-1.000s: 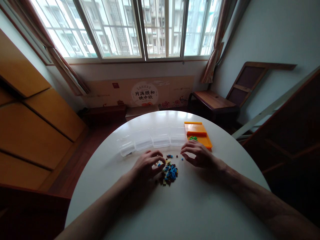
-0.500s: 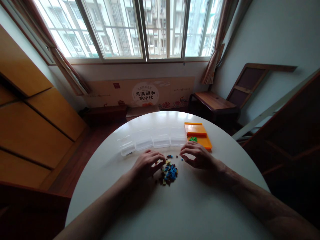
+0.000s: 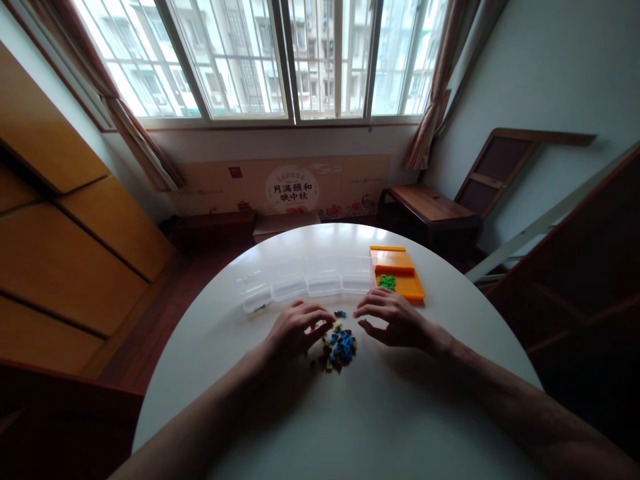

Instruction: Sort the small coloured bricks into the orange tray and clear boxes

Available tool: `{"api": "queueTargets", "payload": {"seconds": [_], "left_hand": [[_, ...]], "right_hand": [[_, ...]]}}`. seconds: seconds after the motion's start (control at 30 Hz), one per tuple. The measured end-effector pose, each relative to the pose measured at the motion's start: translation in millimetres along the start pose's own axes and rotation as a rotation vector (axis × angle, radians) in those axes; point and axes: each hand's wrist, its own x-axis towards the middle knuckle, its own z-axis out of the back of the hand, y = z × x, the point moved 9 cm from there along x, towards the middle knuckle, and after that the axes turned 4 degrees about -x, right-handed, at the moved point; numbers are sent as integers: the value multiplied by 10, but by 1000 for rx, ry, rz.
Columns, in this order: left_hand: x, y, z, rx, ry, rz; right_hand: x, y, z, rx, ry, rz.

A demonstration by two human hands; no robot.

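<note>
A small pile of building bricks (image 3: 344, 347), mostly blue with brown, black and pale yellow pieces, lies on the white round table (image 3: 380, 413). My left hand (image 3: 299, 327) rests at its left edge. Thumb and forefinger bend into a loop with their tips together; whatever may be between them is too small to make out. To the upper right of the pile, my right hand (image 3: 393, 319) has thumb and forefinger apart around a tiny loose piece. Just behind the pile, a few blue and dark bricks (image 3: 341, 313) lie loose between the hands.
Clear plastic compartment boxes (image 3: 293, 287) stand in a curved row behind the hands. Beside them at right is an orange tray (image 3: 413, 287) holding green pieces (image 3: 387, 282). Past the table are a wooden chair (image 3: 433, 203) and a window wall.
My right hand has moved slightly left, its fingertips now over the small loose pieces. My left hand has shifted a little right over the pile's edge.
</note>
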Motion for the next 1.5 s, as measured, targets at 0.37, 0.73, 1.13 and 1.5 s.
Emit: {"api": "queueTargets", "payload": {"seconds": [0.37,0.73,1.13,1.5], "left_hand": [[33,-12,-64,-294,-64,164],[7,-14,-114,-323,-58,193],[14,-20,-137,-335,-86,120],[25,-45,-174,-285,-27,108]], "right_hand": [[50,252,-193,-17,35,69],[81,308,-152,-62,-16,98],[49,303,-129,-82,-35,118],[74,294,-134,-41,2,99]]}}
